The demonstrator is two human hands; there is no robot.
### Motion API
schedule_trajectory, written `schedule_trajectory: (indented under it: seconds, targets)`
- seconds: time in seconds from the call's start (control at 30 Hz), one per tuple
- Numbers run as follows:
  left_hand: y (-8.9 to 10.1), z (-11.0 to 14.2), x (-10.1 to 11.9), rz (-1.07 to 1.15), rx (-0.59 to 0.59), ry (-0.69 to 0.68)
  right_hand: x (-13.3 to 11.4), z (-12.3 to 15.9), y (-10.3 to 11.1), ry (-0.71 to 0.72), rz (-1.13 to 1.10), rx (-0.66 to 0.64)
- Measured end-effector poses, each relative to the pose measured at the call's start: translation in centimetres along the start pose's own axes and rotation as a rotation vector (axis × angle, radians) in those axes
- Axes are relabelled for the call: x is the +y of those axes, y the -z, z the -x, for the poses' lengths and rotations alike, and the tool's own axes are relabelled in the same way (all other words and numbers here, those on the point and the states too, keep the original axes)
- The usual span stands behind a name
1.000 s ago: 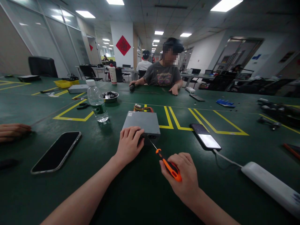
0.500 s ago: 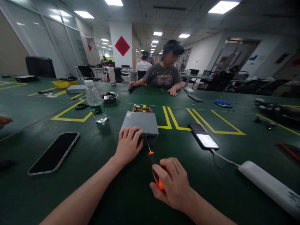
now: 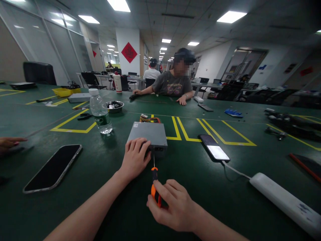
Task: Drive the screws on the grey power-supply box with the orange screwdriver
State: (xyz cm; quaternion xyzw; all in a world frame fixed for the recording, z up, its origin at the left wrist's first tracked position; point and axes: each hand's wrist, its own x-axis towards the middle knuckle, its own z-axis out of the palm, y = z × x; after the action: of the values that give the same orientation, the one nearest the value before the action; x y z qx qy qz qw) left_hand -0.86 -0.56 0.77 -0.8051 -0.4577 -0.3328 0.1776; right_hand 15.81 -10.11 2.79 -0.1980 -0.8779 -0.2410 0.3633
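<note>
A grey metal power supply box (image 3: 149, 134) lies on the green table (image 3: 175, 187), with coloured wires (image 3: 149, 118) at its far end. My left hand (image 3: 135, 158) rests on the box's near left corner, fingers curled over its edge. My right hand (image 3: 173, 205) is closed round the orange and black handle of a screwdriver (image 3: 154, 182). The thin shaft points away from me and its tip meets the near face of the box beside my left fingers.
A dark phone (image 3: 52, 167) lies at the left, a lit phone (image 3: 214, 147) on a cable at the right, running to a white power strip (image 3: 286, 201). A water bottle (image 3: 99, 112) and metal bowl (image 3: 114, 106) stand behind. A person (image 3: 173, 82) sits opposite; another person's hand (image 3: 10, 143) shows at left.
My right hand has swung the screwdriver from a slant at the right to nearly straight ahead, moving left and nearer me. The tip now reaches the box's near face. My left hand stayed.
</note>
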Motion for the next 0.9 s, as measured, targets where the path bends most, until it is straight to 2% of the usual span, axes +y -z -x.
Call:
schedule_trajectory:
  seconds: [0.17, 0.47, 0.6, 0.77, 0.9]
  targets:
    - [0.0, 0.1, -0.1, 0.008, -0.001, 0.001, 0.1, 0.1, 0.2, 0.010, -0.058, -0.025]
    - [-0.1, 0.0, 0.0, -0.004, 0.027, 0.002, 0.0, -0.4, 0.5, -0.025, -0.048, 0.069]
    - [-0.1, 0.0, 0.0, -0.002, 0.021, 0.006, 0.3, 0.2, 0.5, -0.025, -0.068, 0.040]
    - [-0.1, 0.0, -0.1, -0.004, 0.017, -0.002, 0.2, 1.2, 0.5, -0.006, -0.124, -0.056]
    - [-0.3, 0.1, -0.1, 0.004, 0.015, 0.002, 0.2, 1.0, 0.5, -0.004, -0.115, -0.034]
